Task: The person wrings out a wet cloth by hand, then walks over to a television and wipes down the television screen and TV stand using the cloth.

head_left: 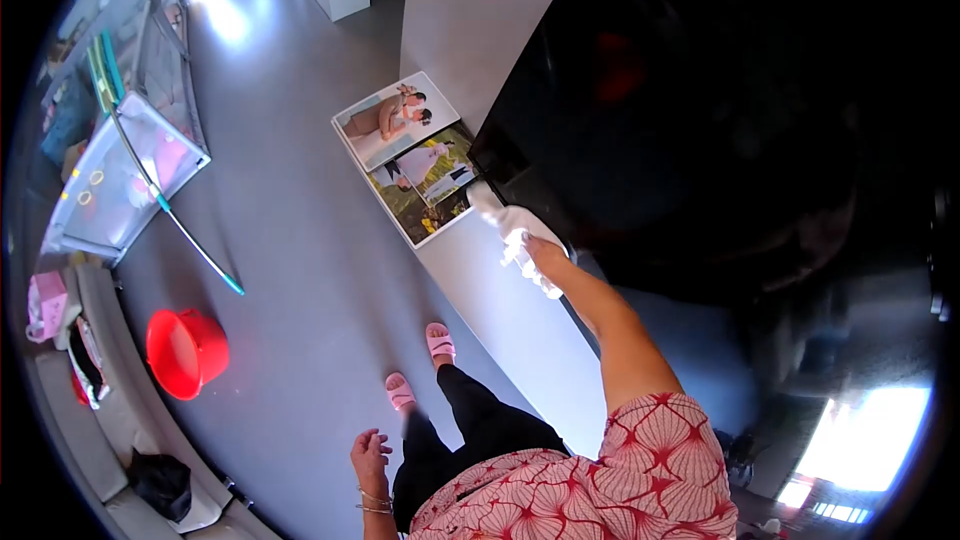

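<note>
My right hand [544, 254] is closed on a white cloth [522, 230]. It presses the cloth at the lower edge of a large black glossy screen [700, 120], above a white cabinet top [490, 290]. Part of the cloth is washed out by glare. Just past the cloth, framed photos [405, 155] lie on the cabinet's far end, overlapping one another. Down by my leg hangs my left hand [370, 453], wearing bracelets at the wrist. Its fingers are loosely bent and apart, with nothing in them.
A red bucket [187, 352] stands on the grey floor [300, 290] to my left, beside a grey sofa [95, 380] with a black item [160, 485] on it. Farther off is a mesh-sided playpen [140, 170], with a thin curved pole [190, 240] reaching out over the floor.
</note>
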`<state>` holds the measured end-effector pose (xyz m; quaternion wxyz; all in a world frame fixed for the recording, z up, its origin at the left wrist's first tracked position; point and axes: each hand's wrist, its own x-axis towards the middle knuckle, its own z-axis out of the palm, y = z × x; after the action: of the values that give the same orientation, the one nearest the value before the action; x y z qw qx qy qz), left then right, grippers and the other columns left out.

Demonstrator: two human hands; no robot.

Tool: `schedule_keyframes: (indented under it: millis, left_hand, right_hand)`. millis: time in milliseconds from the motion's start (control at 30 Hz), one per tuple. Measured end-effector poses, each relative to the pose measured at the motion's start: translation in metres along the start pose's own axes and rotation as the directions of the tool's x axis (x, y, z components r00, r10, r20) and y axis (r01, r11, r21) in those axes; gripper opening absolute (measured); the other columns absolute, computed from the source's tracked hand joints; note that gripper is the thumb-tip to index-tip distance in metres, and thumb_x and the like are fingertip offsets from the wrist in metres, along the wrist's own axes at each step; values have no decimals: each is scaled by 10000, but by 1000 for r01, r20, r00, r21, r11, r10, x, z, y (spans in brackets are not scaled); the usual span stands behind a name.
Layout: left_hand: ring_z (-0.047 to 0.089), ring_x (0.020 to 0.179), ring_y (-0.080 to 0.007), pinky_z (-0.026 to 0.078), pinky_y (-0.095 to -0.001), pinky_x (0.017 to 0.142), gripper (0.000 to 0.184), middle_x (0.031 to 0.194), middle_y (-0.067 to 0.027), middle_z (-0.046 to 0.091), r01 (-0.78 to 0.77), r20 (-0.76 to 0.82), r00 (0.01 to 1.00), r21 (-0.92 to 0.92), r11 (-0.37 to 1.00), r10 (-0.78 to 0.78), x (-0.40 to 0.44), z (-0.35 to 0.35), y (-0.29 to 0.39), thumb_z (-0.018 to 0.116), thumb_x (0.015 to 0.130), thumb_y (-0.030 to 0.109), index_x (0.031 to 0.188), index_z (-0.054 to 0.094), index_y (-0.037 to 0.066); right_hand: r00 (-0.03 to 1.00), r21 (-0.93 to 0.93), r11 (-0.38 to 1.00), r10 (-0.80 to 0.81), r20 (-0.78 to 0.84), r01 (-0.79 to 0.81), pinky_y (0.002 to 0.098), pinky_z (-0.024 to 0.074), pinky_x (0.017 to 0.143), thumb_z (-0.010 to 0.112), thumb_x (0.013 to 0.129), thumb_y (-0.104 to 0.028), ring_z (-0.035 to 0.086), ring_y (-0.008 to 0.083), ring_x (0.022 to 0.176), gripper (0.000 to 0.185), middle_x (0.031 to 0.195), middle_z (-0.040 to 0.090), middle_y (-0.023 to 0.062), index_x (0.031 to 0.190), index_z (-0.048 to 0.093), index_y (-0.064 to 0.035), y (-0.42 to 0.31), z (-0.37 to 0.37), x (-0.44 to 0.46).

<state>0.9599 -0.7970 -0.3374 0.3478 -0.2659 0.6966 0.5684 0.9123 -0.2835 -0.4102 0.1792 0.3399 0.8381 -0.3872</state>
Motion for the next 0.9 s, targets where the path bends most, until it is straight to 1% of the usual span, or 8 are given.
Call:
schedule_keyframes:
  millis: [33, 67, 167, 267, 300, 467, 700, 900]
  left_hand:
    - [527, 543, -110, 371, -183, 409, 183, 758, -76, 581, 29, 15, 999, -18, 999, -29, -1, 1, 1, 483, 828, 130, 951, 530, 3]
    - [533, 550, -114, 378, -190, 418, 193, 763, -82, 581, 6, 45, 999, 3, 1000, -6, -4, 4, 7, 481, 827, 133, 959, 526, 0]
    - [535, 557, -119, 389, -200, 430, 203, 772, -89, 582, -60, 176, 983, 25, 998, 55, -5, 13, 27, 483, 825, 135, 970, 520, -3]
    - [534, 563, -123, 399, -208, 442, 208, 776, -89, 580, -144, 307, 944, 58, 988, 120, 7, 18, 41, 494, 820, 143, 966, 522, -3]
    - [533, 564, -121, 400, -209, 444, 209, 774, -85, 579, -186, 352, 924, 71, 980, 149, 13, 19, 45, 500, 820, 151, 961, 525, -1]
    - [527, 586, -105, 402, -210, 461, 233, 761, -58, 570, -321, 516, 825, 89, 943, 232, 23, 36, 73, 516, 809, 162, 981, 522, 3]
    - [518, 826, -110, 444, -234, 603, 479, 952, -42, 543, -589, 795, 474, -35, 808, 380, -63, 113, 124, 540, 811, 212, 1227, 380, 35]
    - [446, 878, -96, 397, -261, 708, 604, 1269, -75, 342, -665, 851, 280, -161, 729, 443, -139, 201, 126, 526, 823, 200, 1339, 211, 207]
  right_hand:
    - [976, -602, 772, -206, 69, 205, 304, 401, 844, 352, 863, -262, 522, 208, 988, 363, 1081, 548, 122, 1118, 505, -54, 14, 3, 11]
    - [920, -931, 197, -312, 238, 308, 309, 418, 815, 389, 841, -247, 541, 207, 948, 339, 1052, 567, 108, 1089, 529, -65, 23, 6, 14]
    - [891, -904, 338, -445, 92, 262, 306, 424, 800, 454, 775, -170, 544, 204, 918, 274, 1007, 582, 78, 1006, 569, -80, -38, -34, 1]
    - [701, -936, 299, -708, -88, 184, 310, 419, 849, 518, 681, -131, 546, 210, 955, 292, 1000, 584, 74, 962, 577, -78, -106, -100, -14]
    - [500, -965, 219, -858, -118, 147, 310, 428, 836, 504, 700, -114, 550, 216, 938, 294, 997, 578, 82, 985, 566, -79, -124, -126, -16]
    - [700, -933, 285, -620, -354, -219, 350, 333, 934, 490, 788, -263, 453, 190, 1075, 442, 1167, 468, 12, 1213, 418, -172, -276, -255, -179]
    - [329, -696, 309, -710, -622, -648, 401, 302, 920, 455, 793, -425, 437, 161, 1067, 392, 1112, 491, -31, 1143, 488, -251, -298, -342, -380]
    - [240, -524, 405, -571, -785, -749, 434, 263, 936, 351, 800, -478, 421, 174, 1096, 415, 1130, 502, -22, 1127, 507, -276, -210, -353, -532]
